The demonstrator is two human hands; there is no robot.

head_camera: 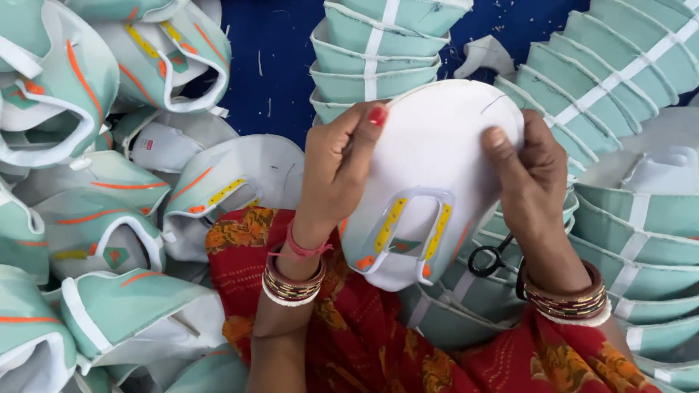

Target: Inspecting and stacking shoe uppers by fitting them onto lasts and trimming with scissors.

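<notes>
Both my hands hold up a shoe upper [426, 182], white on its inner side with mint-green, yellow and orange trim around its opening. My left hand [336, 169] grips its left edge, fingers curled over the rim. On the opposite edge my right hand [530, 178] presses with the thumb on the white lining. Black-handled scissors [489, 258] hang below my right hand, partly hidden by it. Bangles ring both wrists. The piece is held above my lap, which is covered in red patterned cloth [378, 342].
A loose pile of finished mint-green uppers [102, 218] lies to the left. Stacked mint-green pieces with white stripes [375, 58] stand at the top centre, and more stacks [633, 218] fill the right. Blue cloth [269, 58] shows behind them.
</notes>
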